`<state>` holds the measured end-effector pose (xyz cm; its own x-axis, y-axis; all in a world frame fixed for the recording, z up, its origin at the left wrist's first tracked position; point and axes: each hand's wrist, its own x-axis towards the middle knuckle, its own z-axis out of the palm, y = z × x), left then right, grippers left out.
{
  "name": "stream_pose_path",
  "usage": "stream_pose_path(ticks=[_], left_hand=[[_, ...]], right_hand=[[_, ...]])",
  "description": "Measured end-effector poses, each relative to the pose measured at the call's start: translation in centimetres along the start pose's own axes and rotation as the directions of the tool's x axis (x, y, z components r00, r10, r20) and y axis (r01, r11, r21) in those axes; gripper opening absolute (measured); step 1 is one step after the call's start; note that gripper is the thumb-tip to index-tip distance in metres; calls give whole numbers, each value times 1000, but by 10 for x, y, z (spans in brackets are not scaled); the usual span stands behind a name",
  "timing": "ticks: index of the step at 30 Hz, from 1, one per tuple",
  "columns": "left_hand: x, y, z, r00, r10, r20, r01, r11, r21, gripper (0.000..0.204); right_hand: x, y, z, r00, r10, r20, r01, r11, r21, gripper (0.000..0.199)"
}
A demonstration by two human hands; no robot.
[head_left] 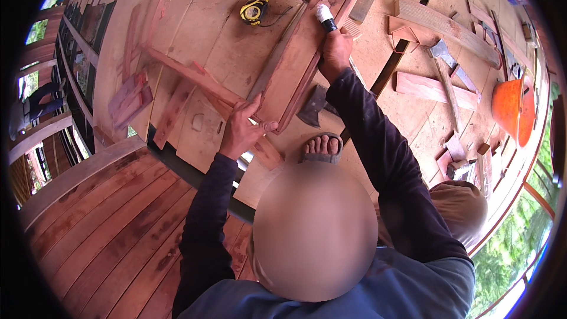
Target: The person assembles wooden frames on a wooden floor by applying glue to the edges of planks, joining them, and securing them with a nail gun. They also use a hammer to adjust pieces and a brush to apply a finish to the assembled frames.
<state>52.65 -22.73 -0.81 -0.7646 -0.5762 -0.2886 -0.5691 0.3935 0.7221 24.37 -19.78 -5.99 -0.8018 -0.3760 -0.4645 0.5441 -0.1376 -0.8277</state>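
A reddish-brown timber beam (295,65) runs away from me up the middle. My left hand (241,129) touches its near end, with index finger and thumb spread apart at the corner. My right hand (336,50) is closed around a tool with a black-and-white handle (325,18), over the beam's right edge. The rounded white end of that handle points away from me; the tool's other end is hidden, so I cannot tell its kind. A dark metal axe-like head (313,106) lies beside the beam, near my sandalled foot (322,145).
A yellow-and-black tape measure (252,13) lies left of the beam. A wooden-handled tool with a metal head (446,80), offcuts (437,90) and an orange container (511,106) are to the right. Dark gaps (390,71) split the boards. Reddish planks (112,218) cover the lower left.
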Motion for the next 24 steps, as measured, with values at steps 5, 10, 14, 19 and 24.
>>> stream_pose_path(ticks=[5, 10, 14, 19, 24], left_hand=[[-1, -2, 14, 999, 4, -37, -3, 1000, 11, 87], [-6, -21, 9, 1000, -15, 4, 16, 984, -178, 83], [-10, -27, 3, 998, 54, 15, -52, 990, -133, 81], [-17, -29, 4, 999, 19, 31, -16, 993, -113, 79], [-15, -26, 7, 999, -20, 25, 23, 992, -127, 81]], right_hand=[[0, -7, 1, 998, -34, 58, 35, 999, -19, 26], [-4, -8, -4, 997, -9, 75, 11, 1000, -27, 43], [-5, 4, -13, 999, 17, 33, -17, 1000, 10, 42], [-11, 14, -21, 999, 28, 38, -29, 999, 22, 42], [-13, 8, -16, 996, 8, 90, -10, 1000, 13, 42]])
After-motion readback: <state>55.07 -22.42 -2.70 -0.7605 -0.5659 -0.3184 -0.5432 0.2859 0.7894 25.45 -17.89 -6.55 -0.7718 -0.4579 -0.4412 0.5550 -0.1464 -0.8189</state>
